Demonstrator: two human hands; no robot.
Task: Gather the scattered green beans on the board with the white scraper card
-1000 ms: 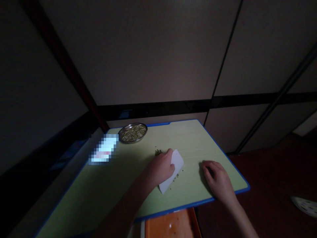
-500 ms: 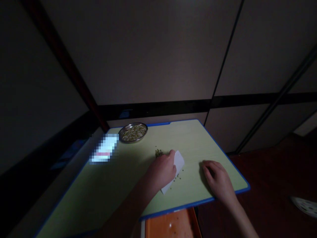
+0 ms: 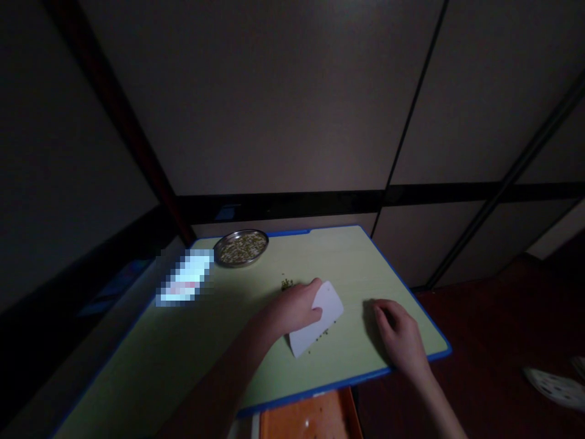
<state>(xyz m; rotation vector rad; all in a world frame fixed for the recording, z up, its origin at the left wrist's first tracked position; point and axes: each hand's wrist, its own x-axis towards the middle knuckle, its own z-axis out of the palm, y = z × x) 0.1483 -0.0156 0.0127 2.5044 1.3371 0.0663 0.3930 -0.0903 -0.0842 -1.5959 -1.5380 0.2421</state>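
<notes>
My left hand is closed on a white plastic scraper whose edge rests on the pale green table. A few small green beans lie along the scraper's lower edge, and a small heap of beans sits just beyond my knuckles. My right hand lies palm down on the table to the right, fingers loosely curled, holding nothing. A round metal plate with beans in it stands at the far left of the table.
A blurred bright rectangle lies on the table's left side. The table has a blue rim. An orange tray shows below the near edge. Dark floor and a white patterned object are at the right. Wall panels stand behind.
My left hand has swung the scraper slightly, showing more of its face, and the view has shifted a little. My right hand stays where it was.
</notes>
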